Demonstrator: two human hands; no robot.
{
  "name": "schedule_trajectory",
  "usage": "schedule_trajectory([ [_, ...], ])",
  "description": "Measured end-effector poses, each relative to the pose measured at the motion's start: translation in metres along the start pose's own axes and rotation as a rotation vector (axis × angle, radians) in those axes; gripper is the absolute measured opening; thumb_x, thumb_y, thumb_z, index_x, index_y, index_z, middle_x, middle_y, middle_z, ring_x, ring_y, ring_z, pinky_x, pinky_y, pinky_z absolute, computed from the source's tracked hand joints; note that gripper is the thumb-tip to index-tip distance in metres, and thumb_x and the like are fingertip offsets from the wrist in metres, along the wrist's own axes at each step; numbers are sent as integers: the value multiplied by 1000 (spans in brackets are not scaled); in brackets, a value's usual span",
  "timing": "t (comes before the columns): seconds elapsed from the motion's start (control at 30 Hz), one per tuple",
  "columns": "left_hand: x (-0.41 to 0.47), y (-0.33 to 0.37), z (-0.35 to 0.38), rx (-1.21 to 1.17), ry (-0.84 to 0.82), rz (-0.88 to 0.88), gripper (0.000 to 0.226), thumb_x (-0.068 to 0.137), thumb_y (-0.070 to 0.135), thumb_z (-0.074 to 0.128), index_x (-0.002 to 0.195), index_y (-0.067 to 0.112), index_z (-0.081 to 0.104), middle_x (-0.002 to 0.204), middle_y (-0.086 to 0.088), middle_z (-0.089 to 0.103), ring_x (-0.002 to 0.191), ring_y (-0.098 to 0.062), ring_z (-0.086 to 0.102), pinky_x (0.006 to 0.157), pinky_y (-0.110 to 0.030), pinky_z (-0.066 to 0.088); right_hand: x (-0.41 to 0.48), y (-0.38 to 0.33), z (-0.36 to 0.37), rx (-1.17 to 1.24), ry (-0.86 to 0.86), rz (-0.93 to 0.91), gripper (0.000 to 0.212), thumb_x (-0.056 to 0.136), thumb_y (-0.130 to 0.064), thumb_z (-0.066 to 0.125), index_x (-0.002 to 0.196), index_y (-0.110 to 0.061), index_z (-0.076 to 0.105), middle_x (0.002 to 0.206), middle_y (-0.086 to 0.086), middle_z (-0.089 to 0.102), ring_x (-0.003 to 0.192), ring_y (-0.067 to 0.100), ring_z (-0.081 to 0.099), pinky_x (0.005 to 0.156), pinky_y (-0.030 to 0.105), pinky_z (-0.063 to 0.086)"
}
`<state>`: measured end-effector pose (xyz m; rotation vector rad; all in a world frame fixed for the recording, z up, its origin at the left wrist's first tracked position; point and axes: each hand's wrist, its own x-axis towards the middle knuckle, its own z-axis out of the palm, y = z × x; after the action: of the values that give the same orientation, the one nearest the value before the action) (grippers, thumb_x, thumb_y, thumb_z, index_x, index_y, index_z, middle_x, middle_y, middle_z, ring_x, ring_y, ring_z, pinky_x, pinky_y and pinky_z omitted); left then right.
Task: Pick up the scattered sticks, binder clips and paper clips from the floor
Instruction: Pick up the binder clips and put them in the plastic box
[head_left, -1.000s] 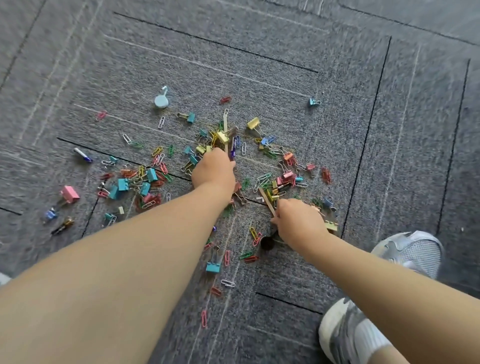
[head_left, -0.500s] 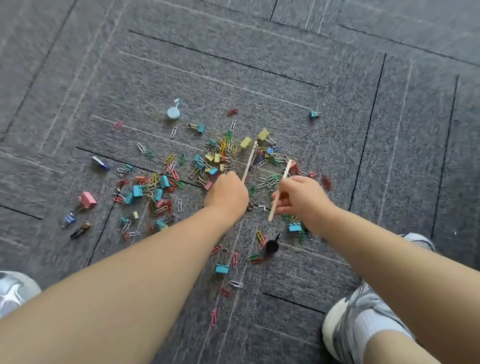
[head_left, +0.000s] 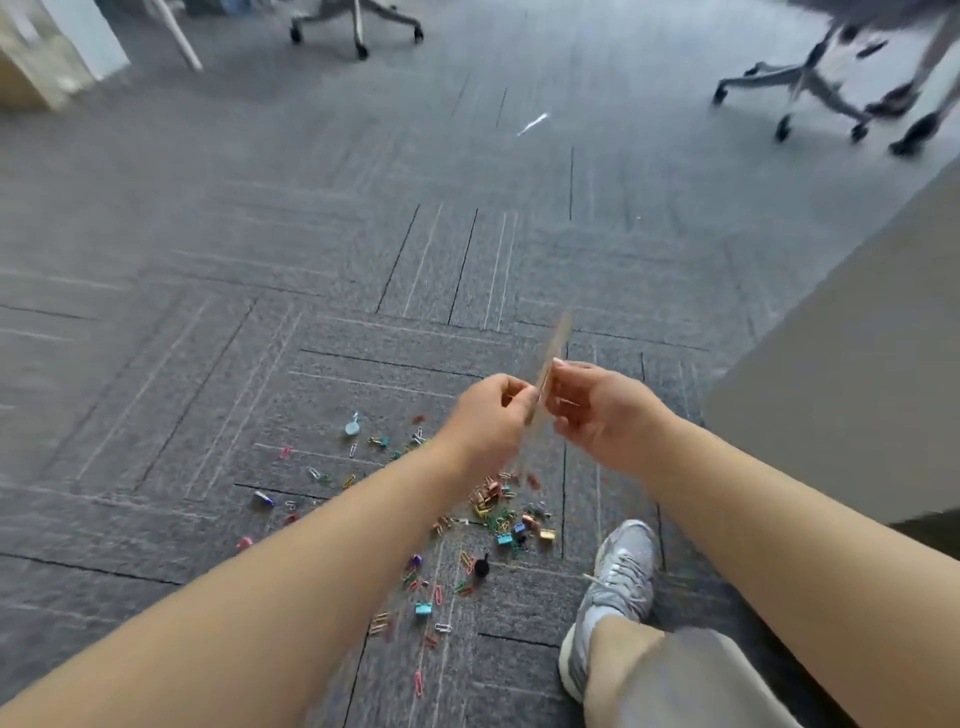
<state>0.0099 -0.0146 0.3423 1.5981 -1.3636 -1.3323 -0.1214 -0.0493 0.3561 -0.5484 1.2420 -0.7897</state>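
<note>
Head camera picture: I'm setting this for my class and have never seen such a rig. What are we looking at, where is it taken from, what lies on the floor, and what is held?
There is no machine here: a person does the job with bare hands. The one picture comes from a wide-angle camera worn on the head, looking forward and down, so the forearms reach in from the bottom edge. The left hand and right hand meet above the grey carpet and together pinch thin wooden sticks. These are blurred by motion, so their number cannot be told. Below the hands, coloured paper clips and binder clips lie scattered on the carpet. The person's shoe shows at lower right, and wheeled chair bases stand at the top.
</note>
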Motion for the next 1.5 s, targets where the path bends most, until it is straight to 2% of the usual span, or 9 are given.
schedule_trajectory([
  [0.17, -87, 119, 25, -180, -76, 121, 16, 100, 13, 44, 93, 9, 57, 72, -2, 53, 55, -11, 56, 57, -24, 53, -138, -62, -14, -20, 126, -302, 14, 94, -7, 54, 81, -11, 57, 48, -3, 60, 37, 4, 53, 36, 14, 40],
  [0.33, -170, 215, 67, -329, -179, 241, 17, 101, 12, 43, 99, 8, 59, 70, -3, 46, 41, -1, 54, 45, -17, 50, -277, -115, -47, -81, 253, -532, 5, 92, -6, 58, 88, -8, 56, 68, 8, 60, 44, 10, 57, 37, 15, 41],
  [0.6, -260, 326, 189, -249, -331, 404, 25, 99, 10, 46, 86, 11, 68, 66, -3, 51, 56, -11, 43, 54, -19, 40, -472, -182, -165, -156, 647, -841, 11, 86, -8, 68, 76, -9, 63, 72, 8, 63, 60, 18, 59, 55, 26, 56],
  [0.87, -309, 404, 333, -209, -522, 582, 17, 95, 9, 55, 96, 13, 71, 76, 0, 64, 62, -9, 54, 61, -20, 46, -593, -210, -303, -188, 911, -860, 23, 77, -14, 78, 97, -10, 68, 85, 12, 70, 67, 21, 68, 72, 40, 60],
  [1.03, -337, 455, 392, -173, -542, 810, 21, 93, 6, 57, 89, 20, 72, 71, 5, 64, 60, -6, 57, 53, -16, 45, -662, -225, -349, -295, 1050, -895, 7, 82, -4, 71, 81, -5, 64, 69, 12, 64, 47, 16, 60, 50, 27, 56],
  [1.13, -349, 470, 416, -161, -575, 884, 19, 93, 8, 57, 96, 21, 69, 72, 7, 64, 54, 4, 57, 52, -12, 46, -687, -228, -362, -341, 1042, -921, 9, 81, -5, 72, 85, -7, 64, 70, 11, 65, 48, 16, 61, 53, 31, 57],
  [1.23, -352, 471, 432, -141, -591, 886, 18, 93, 11, 58, 101, 21, 70, 74, 5, 66, 66, -7, 62, 60, -22, 52, -696, -226, -372, -412, 1075, -905, 6, 82, -4, 70, 81, -6, 65, 68, 11, 65, 48, 16, 62, 52, 31, 57],
  [1.4, -349, 458, 450, -152, -568, 854, 22, 90, 15, 62, 78, 33, 66, 73, 2, 69, 67, -12, 61, 63, -26, 53, -698, -215, -384, -410, 1167, -804, 4, 84, 5, 61, 86, 2, 61, 70, 17, 65, 56, 21, 64, 61, 33, 59],
  [1.5, -342, 444, 460, -287, -448, 720, 12, 93, 19, 58, 90, 19, 69, 79, -3, 68, 68, -13, 60, 64, -28, 51, -699, -208, -393, -444, 1213, -714, 4, 83, 7, 62, 84, 3, 63, 73, 18, 66, 58, 21, 66, 60, 30, 60],
])
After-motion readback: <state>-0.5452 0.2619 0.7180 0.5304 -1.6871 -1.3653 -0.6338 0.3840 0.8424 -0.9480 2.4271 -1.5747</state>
